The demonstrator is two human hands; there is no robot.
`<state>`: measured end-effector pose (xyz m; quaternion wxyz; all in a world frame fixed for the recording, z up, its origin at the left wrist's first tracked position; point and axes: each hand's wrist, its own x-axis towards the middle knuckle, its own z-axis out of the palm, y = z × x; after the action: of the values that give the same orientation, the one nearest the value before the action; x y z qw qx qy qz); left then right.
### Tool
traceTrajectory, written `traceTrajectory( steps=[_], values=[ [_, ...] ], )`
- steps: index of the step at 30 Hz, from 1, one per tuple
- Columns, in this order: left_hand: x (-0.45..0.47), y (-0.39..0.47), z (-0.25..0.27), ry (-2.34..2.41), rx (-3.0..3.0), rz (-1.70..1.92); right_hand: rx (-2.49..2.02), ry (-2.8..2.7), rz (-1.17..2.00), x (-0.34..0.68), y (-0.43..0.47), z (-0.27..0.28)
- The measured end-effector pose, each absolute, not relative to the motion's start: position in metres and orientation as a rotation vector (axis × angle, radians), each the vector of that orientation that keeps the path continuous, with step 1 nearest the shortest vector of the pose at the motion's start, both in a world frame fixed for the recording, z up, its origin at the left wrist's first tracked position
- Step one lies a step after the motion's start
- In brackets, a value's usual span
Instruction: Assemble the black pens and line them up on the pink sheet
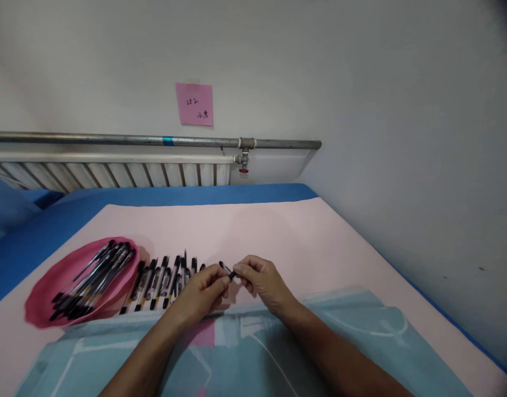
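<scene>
My left hand and my right hand meet over the near part of the pink table cover. Their fingers pinch a small black pen part between them; whether it is a cap or a grip I cannot tell. Just behind my fingertips shows another dark pen piece. Left of my left hand, several black-ended pens and loose pen parts lie side by side in a row, the right end partly hidden by that hand. A pink basin farther left holds a pile of black pens.
Light blue patterned cloth lies along the near edge, under my forearms. The pink cover sits on a blue surface. Behind stand a white radiator and a metal pipe. A wall rises close on the right.
</scene>
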<state>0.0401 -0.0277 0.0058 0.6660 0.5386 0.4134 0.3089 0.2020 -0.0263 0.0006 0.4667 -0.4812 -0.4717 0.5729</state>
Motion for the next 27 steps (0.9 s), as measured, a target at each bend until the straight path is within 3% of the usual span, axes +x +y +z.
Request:
traceTrajectory(
  steps=[27],
  values=[
    [0.0405,-0.0282,0.0077,0.940,1.186,0.680,-1.184,-1.144,1.419,0.2037,-0.0249,-0.0002]
  ],
)
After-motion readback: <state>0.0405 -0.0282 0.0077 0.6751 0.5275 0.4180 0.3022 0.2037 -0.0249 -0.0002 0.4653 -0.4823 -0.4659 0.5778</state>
